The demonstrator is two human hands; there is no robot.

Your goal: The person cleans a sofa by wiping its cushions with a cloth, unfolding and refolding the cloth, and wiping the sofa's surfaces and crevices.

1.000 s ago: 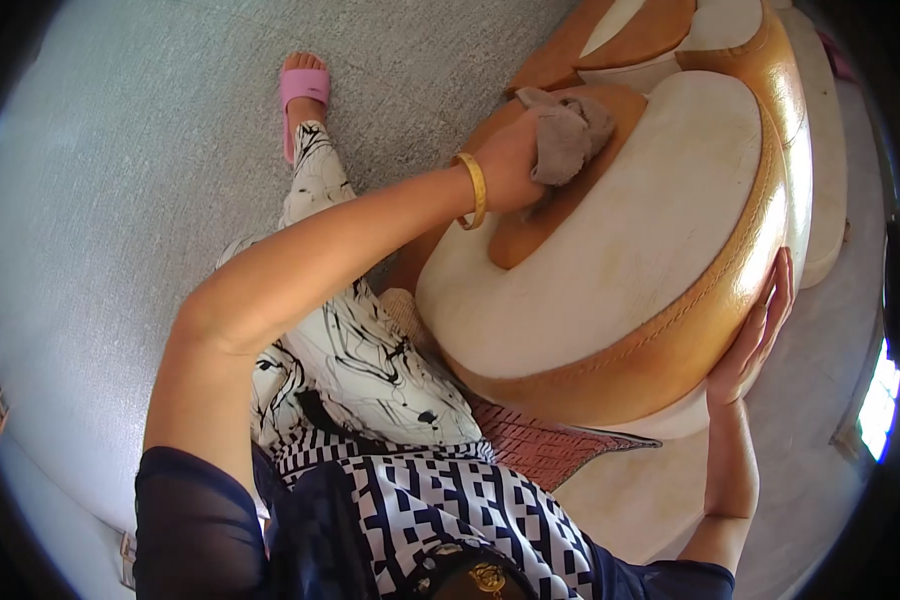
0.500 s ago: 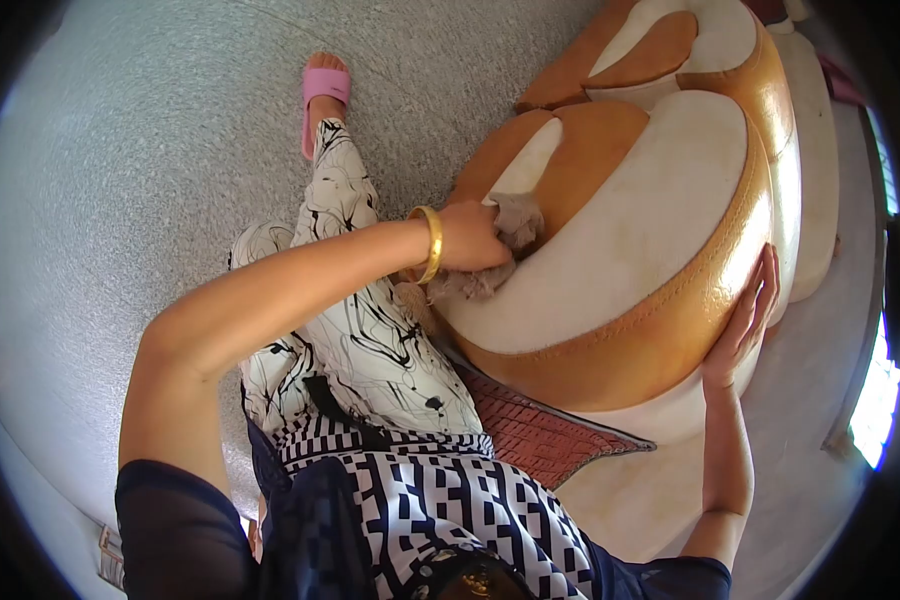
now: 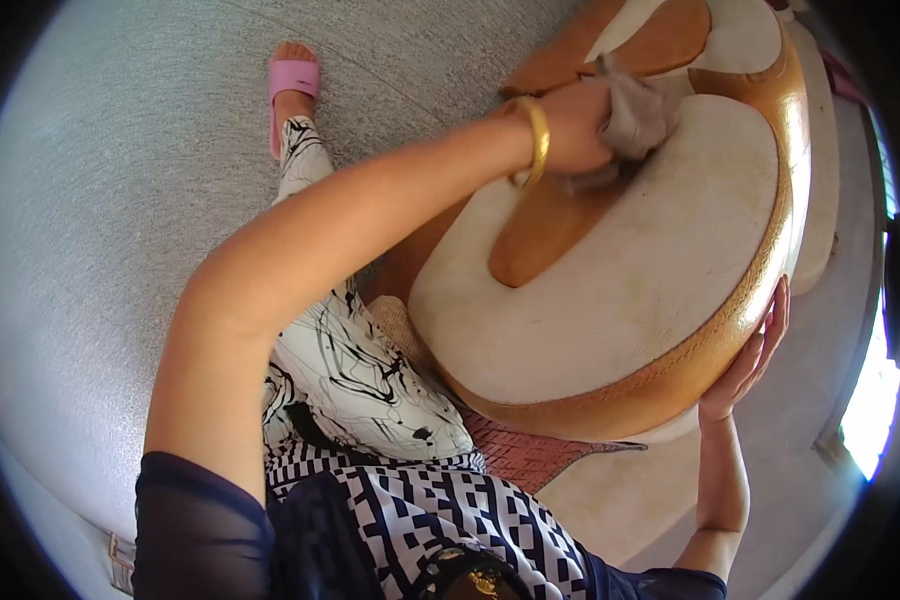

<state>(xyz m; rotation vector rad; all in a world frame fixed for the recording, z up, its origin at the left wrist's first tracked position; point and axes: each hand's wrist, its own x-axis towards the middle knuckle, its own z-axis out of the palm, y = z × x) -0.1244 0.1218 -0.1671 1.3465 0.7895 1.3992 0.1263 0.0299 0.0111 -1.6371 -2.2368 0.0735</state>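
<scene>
My left hand [image 3: 572, 125], with a gold bangle at its wrist, is closed on a grey-brown cloth [image 3: 638, 118]. The cloth lies against the upper part of a large padded piece [image 3: 610, 290] with cream and tan-orange panels and a stitched edge. My right hand [image 3: 748, 362] lies with fingers stretched along the glossy orange right side of this piece. Its palm side is partly hidden, and nothing shows held in it. A second cream and orange part [image 3: 745, 40] adjoins at the top.
Grey speckled floor [image 3: 150, 200] spreads across the left. My foot in a pink sandal [image 3: 295, 78] is at the top left. A reddish-brown patterned sheet [image 3: 520, 450] lies between my lap and the padded piece. Pale surfaces and a bright opening [image 3: 875, 400] are at the right.
My left hand first moved down and left with the cloth, then up and right to the top of the padded piece. My right hand has stayed on the side, now slightly lower in view.
</scene>
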